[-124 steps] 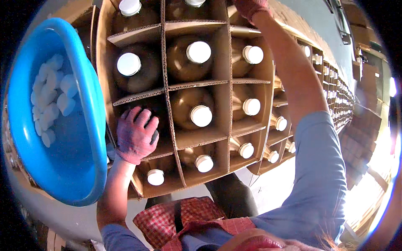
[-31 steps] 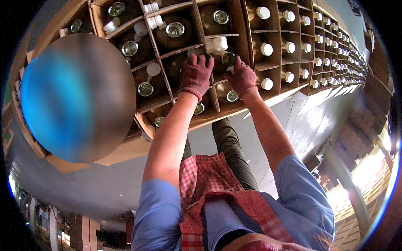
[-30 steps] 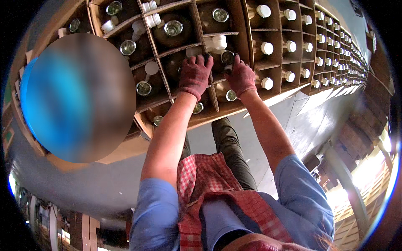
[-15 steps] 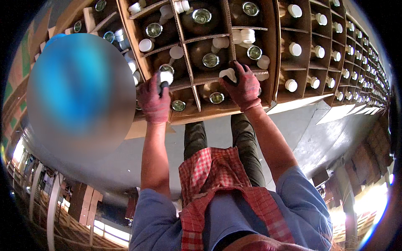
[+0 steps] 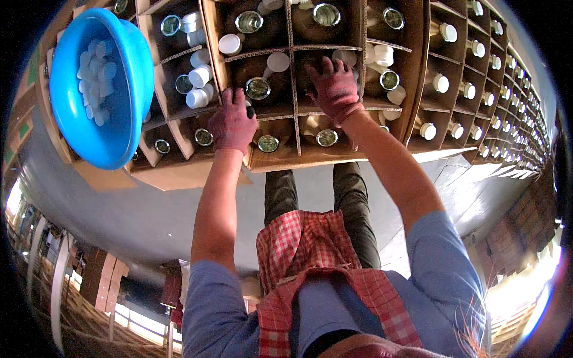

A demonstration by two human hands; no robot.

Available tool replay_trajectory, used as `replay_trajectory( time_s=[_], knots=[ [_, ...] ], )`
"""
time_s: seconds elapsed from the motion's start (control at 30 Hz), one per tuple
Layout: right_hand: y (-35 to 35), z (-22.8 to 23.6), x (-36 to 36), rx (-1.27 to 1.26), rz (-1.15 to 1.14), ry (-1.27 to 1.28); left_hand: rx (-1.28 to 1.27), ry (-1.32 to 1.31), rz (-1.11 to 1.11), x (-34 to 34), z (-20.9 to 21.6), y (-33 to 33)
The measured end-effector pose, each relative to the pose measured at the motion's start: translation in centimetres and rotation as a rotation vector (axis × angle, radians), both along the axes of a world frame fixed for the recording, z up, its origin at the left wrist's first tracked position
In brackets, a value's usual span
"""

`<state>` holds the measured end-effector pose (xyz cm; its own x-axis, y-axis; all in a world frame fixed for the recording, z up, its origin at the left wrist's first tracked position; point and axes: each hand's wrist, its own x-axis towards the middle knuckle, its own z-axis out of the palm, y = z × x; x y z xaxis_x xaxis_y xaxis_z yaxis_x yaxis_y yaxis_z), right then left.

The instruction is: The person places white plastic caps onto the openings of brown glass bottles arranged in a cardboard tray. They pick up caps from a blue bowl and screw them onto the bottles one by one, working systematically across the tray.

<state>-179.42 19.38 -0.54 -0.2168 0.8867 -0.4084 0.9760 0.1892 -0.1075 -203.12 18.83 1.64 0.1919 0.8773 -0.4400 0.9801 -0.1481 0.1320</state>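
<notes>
My left hand (image 5: 234, 122), in a reddish glove with a dark thumb tip, rests low at the left wall of the cardboard box (image 5: 262, 163). Its fingers are together, and a sliver of white cap (image 5: 248, 102) shows between finger and thumb. Over a middle compartment, my right hand (image 5: 335, 89), gloved alike, has its fingers spread. A white cap (image 5: 344, 57) shows just beyond its fingertips. Around both hands, compartments hold round clear-glass ends (image 5: 258, 88) and white-capped necks. I cannot tell whether those glass ends are mouths or bases.
A blue basin (image 5: 145, 65) with many loose white caps (image 5: 95, 74) sits on the boxes at the left. Further divided boxes with white-capped bottles (image 5: 440, 83) run off to the right. Grey floor (image 5: 298, 203) lies below the box edge.
My right hand has moved up and left relative to the box, and its fingers have spread. My left hand stays near the box's left wall. The view has shifted, showing the basin.
</notes>
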Motion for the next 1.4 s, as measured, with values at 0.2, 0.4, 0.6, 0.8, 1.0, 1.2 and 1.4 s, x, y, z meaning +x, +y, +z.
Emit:
replay_trajectory(
  time_s=[0.2, 0.4, 0.6, 0.8, 1.0, 1.2, 1.4],
  knots=[
    [-1.5, -7.8, 1.6, 0.079, -0.079, 0.165, -0.364, 0.170, -0.076, 1.7, -0.9, 2.4],
    [1.3, 2.7, -0.3, 0.085, -0.107, 0.352, -0.313, 0.102, 0.019, 0.6, -0.9, 2.2],
    [2.4, 3.8, 3.0, 0.090, -0.572, 0.398, 0.051, -0.452, 0.303, -0.4, 2.5, 1.3],
    [3.8, 5.3, 3.7, -0.132, -0.626, 0.095, 0.093, -0.245, 0.039, 3.5, -0.6, -0.1],
    [2.1, 5.0, 5.1, -0.157, -0.651, 0.098, 0.050, 0.026, 0.171, 7.8, 0.0, 2.8],
    [1.6, 4.4, 4.3, -0.252, -0.819, 0.190, -0.085, 0.096, 0.165, 7.4, -1.3, 5.1],
    [1.9, -1.6, 2.5, -0.255, -1.211, 0.362, -0.100, 0.028, 0.093, 8.1, -1.4, 5.8]
  ],
)
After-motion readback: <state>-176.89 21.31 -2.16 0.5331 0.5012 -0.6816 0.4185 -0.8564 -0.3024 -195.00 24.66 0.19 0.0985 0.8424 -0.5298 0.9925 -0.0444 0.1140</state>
